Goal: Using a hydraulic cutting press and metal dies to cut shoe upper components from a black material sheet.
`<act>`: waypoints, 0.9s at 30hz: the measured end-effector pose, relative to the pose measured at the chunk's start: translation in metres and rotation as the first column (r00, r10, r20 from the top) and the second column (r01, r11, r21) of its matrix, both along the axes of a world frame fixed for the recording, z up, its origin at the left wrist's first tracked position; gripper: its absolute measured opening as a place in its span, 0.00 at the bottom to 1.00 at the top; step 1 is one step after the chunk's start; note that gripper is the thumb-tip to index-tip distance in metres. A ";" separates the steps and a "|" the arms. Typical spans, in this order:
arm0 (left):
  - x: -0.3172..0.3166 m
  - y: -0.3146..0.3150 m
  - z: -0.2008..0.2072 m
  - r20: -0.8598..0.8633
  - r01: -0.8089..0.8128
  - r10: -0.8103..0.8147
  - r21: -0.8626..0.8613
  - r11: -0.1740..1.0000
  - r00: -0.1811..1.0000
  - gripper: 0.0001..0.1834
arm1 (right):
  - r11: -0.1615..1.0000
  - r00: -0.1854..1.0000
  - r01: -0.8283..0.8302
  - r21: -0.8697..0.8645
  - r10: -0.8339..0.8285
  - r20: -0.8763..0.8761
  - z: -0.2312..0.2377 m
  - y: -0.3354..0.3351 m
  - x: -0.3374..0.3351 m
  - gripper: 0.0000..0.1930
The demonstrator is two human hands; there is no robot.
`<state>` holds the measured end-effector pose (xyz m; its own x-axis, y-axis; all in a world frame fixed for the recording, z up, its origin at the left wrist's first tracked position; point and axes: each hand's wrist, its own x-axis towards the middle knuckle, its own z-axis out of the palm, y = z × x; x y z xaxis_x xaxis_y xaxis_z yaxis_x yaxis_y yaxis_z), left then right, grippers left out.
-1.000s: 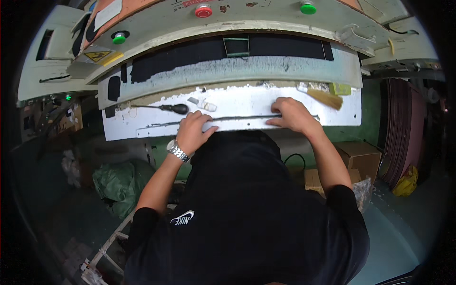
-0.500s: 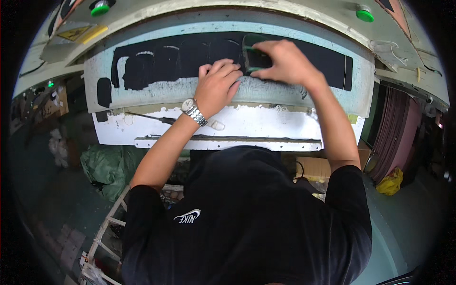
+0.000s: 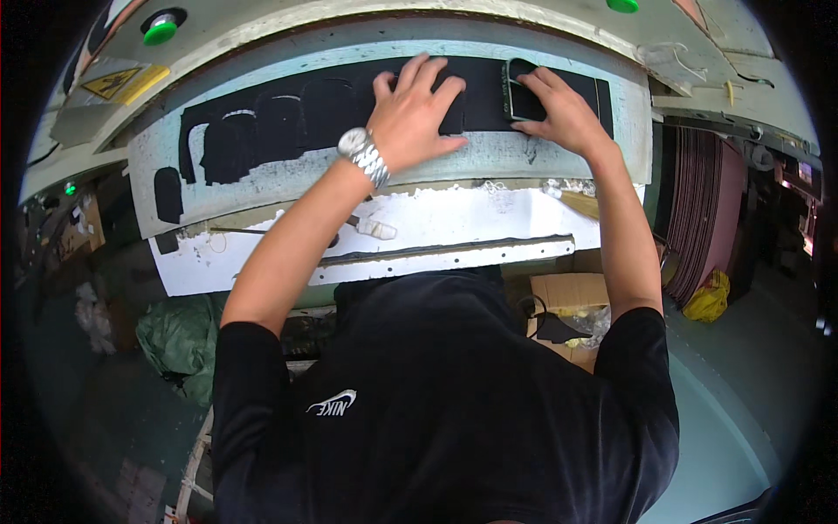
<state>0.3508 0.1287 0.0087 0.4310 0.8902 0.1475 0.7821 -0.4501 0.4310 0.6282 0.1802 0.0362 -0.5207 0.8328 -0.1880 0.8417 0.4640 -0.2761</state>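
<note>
A strip of black sheet material (image 3: pixel 484 96) lies across a pale blue cutting board (image 3: pixel 349 185), with several rounded outlines cut in its left part. My right hand (image 3: pixel 567 113) grips a green-edged, hollow cutting die (image 3: pixel 507 92) by its right side, fingers on the far part and thumb at the near edge. The die stands on the strip, near the strip's right end. My left hand (image 3: pixel 415 118), with a metal watch (image 3: pixel 367 157) on its wrist, presses flat on the strip left of the die. Its fingers are spread and nothing is in them.
A small black rounded piece (image 3: pixel 168 195) lies at the board's left end. On the white ledge are a white-tipped tool (image 3: pixel 375 229) and a metal strip (image 3: pixel 454 258). Green buttons (image 3: pixel 161 33) sit on the machine above. Below right stands a cardboard box (image 3: pixel 572 288).
My right hand has carried the die rightward along the black strip. My left hand has shifted right, and its fingers have spread over the strip. The whole view has turned slightly.
</note>
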 end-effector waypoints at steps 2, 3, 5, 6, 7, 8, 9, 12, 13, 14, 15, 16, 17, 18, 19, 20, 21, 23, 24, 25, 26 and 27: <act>0.019 0.020 -0.006 -0.122 0.023 -0.026 -0.032 0.999 0.992 0.43 | 0.990 0.991 -0.094 0.108 0.103 -0.083 0.003 0.002 0.016 0.41; 0.025 0.026 -0.009 -0.127 0.017 -0.021 -0.035 0.999 0.992 0.43 | 0.960 0.966 -0.171 0.224 0.207 -0.152 0.006 0.005 0.023 0.43; 0.030 0.038 -0.015 -0.227 0.048 -0.061 -0.062 0.997 0.972 0.44 | 0.971 0.969 -0.140 0.196 0.175 -0.176 0.006 0.012 0.048 0.52; 0.026 0.041 -0.018 -0.194 0.068 -0.070 -0.013 0.998 0.979 0.43 | 0.957 0.984 -0.141 0.254 0.164 -0.073 0.001 0.017 0.060 0.56; 0.020 0.043 -0.020 -0.200 0.072 -0.074 -0.017 0.997 0.977 0.43 | 0.939 0.989 -0.149 0.309 0.147 0.030 -0.005 0.022 0.071 0.60; 0.015 0.044 -0.017 -0.212 0.084 -0.085 -0.011 0.996 0.974 0.43 | 0.956 0.989 -0.143 0.258 0.127 0.077 -0.009 0.026 0.076 0.63; 0.012 0.045 -0.014 -0.224 0.097 -0.095 -0.005 0.995 0.970 0.42 | 0.957 0.990 -0.139 0.255 0.125 0.070 -0.013 0.027 0.082 0.63; 0.015 0.046 -0.011 -0.241 0.109 -0.102 0.020 0.994 0.965 0.42 | 0.975 0.986 -0.156 0.160 0.145 0.077 -0.018 0.032 0.098 0.61; 0.018 0.045 -0.011 -0.252 0.109 -0.099 0.025 0.994 0.963 0.42 | 0.972 0.987 -0.157 0.176 0.147 0.069 -0.020 0.034 0.102 0.60; 0.022 0.046 -0.009 -0.271 0.102 -0.093 0.020 0.995 0.958 0.42 | 0.969 0.987 -0.154 0.193 0.145 0.062 -0.022 0.034 0.107 0.59; 0.027 0.045 -0.008 -0.275 0.104 -0.096 0.016 0.994 0.957 0.42 | 0.970 0.988 -0.151 0.190 0.143 0.057 -0.024 0.035 0.112 0.59; 0.031 0.045 -0.008 -0.280 0.089 -0.080 0.020 0.996 0.957 0.42 | 0.960 0.986 -0.166 0.224 0.161 0.040 -0.026 0.037 0.116 0.58; 0.033 0.043 -0.008 -0.288 0.071 -0.061 0.024 0.997 0.956 0.42 | 0.949 0.983 -0.183 0.257 0.184 0.022 -0.028 0.037 0.118 0.57; 0.037 0.041 -0.009 -0.295 0.061 -0.051 0.025 0.998 0.954 0.41 | 0.949 0.983 -0.183 0.255 0.185 0.015 -0.029 0.037 0.120 0.57; 0.040 0.039 -0.010 -0.300 0.060 -0.051 0.023 0.998 0.953 0.41 | 0.948 0.983 -0.183 0.262 0.186 0.013 -0.029 0.036 0.123 0.57; 0.043 0.038 -0.012 -0.295 0.051 -0.035 0.048 0.998 0.955 0.42 | 0.945 0.982 -0.183 0.272 0.187 0.013 -0.029 0.036 0.126 0.57; 0.046 0.038 -0.013 -0.288 0.042 -0.019 0.074 0.996 0.957 0.42 | 0.944 0.982 -0.184 0.274 0.188 0.011 -0.029 0.036 0.128 0.57; 0.049 0.038 -0.015 -0.283 0.036 -0.018 0.060 0.998 0.959 0.42 | 0.949 0.985 -0.169 0.265 0.173 0.009 -0.030 0.036 0.130 0.57; 0.049 0.037 -0.016 -0.275 0.032 -0.018 0.045 0.998 0.961 0.42 | 0.948 0.984 -0.172 0.267 0.176 0.007 -0.029 0.035 0.130 0.57; 0.049 0.034 -0.016 -0.276 0.029 -0.015 0.047 0.998 0.961 0.42 | 0.953 0.986 -0.169 0.253 0.167 0.029 -0.026 0.033 0.131 0.56; 0.047 0.031 -0.017 -0.271 0.026 -0.005 0.075 0.997 0.963 0.41 | 0.956 0.986 -0.167 0.240 0.160 0.051 -0.025 0.031 0.128 0.56; 0.045 0.027 -0.018 -0.265 0.023 0.005 0.102 0.994 0.964 0.40 | 0.955 0.985 -0.172 0.242 0.165 0.049 -0.024 0.027 0.124 0.56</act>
<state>0.3955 0.1556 -0.0097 0.4749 0.8720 0.1184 0.8576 -0.4888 0.1600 0.7525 0.2073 0.0124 -0.6552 0.7555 -0.0066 0.7510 0.6503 -0.1140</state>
